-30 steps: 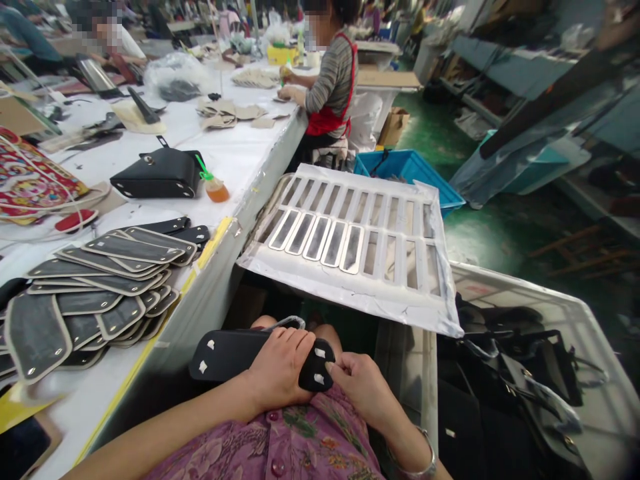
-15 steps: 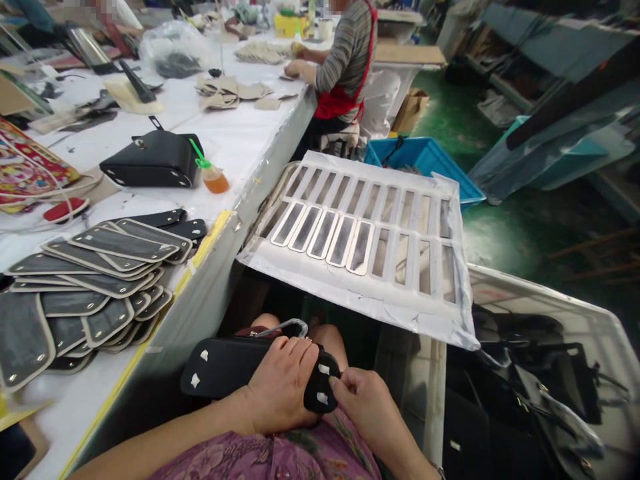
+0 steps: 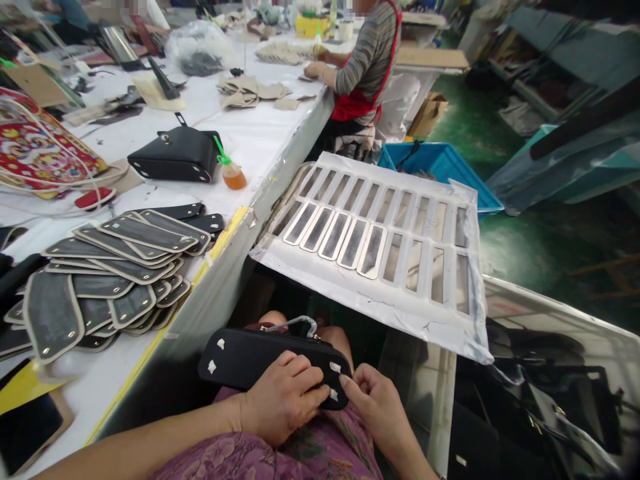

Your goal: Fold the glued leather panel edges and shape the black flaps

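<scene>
A black bag [image 3: 240, 363] lies across my lap with its long flat base turned up and small white pieces near both ends. My left hand [image 3: 287, 397] rests over its lower edge, fingers bent against the base, the index fingertip by a white piece [image 3: 334, 394] at the right end. At that same end my right hand [image 3: 373, 400] pinches thumb against finger at the bag's edge; what lies between the fingertips is too small to tell. A clear-wrapped handle [image 3: 300, 323] shows behind the bag.
Left, a table [image 3: 200, 133] bears stacked grey panels [image 3: 120, 267], a black bag [image 3: 175, 157] and an orange bottle [image 3: 234, 176]. Ahead is a slotted white rack [image 3: 320, 267]. A bin of black bags [image 3: 500, 420] stands right; beyond sits a person [image 3: 367, 53] near a blue crate [image 3: 440, 160].
The view has shifted, so most things appear farther right. My left hand has slid lower on the bag, uncovering more of its base. My right hand stays pinched at the right end.
</scene>
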Demonstrator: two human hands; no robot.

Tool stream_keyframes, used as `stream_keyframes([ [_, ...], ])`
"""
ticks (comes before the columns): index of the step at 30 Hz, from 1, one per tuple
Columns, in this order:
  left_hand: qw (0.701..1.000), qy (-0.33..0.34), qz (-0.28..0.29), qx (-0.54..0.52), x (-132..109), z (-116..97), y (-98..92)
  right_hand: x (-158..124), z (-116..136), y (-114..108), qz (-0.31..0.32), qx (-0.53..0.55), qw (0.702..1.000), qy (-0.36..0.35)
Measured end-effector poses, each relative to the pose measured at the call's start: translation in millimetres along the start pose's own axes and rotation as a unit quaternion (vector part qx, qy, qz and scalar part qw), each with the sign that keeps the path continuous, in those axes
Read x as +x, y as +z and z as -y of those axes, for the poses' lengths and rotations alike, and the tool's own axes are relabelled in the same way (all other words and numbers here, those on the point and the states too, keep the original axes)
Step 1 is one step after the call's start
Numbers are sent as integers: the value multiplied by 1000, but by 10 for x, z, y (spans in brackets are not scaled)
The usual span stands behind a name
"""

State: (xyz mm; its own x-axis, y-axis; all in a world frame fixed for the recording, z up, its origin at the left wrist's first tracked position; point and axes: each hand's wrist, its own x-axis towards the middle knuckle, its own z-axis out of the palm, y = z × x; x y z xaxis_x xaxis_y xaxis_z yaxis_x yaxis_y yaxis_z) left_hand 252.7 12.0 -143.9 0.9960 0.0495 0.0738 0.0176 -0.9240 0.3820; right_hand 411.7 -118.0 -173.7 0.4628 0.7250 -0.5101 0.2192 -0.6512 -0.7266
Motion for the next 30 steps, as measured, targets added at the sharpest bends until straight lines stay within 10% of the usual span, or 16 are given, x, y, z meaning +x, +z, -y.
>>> stream_keyframes([
  [5,999,-39,-11,-27,-44,-20,60,-89,67,-10,-118,-165,964,-174],
  [10,995,-69,-18,-66,-130,17,66,-7,238,-65,22,-321,856,-405],
  [19,992,-17,-13,-125,-204,138,-4,147,295,-60,81,-401,826,-389],
  [30,987,-123,-57,-83,-363,315,-187,76,378,-22,51,-368,844,-387],
])
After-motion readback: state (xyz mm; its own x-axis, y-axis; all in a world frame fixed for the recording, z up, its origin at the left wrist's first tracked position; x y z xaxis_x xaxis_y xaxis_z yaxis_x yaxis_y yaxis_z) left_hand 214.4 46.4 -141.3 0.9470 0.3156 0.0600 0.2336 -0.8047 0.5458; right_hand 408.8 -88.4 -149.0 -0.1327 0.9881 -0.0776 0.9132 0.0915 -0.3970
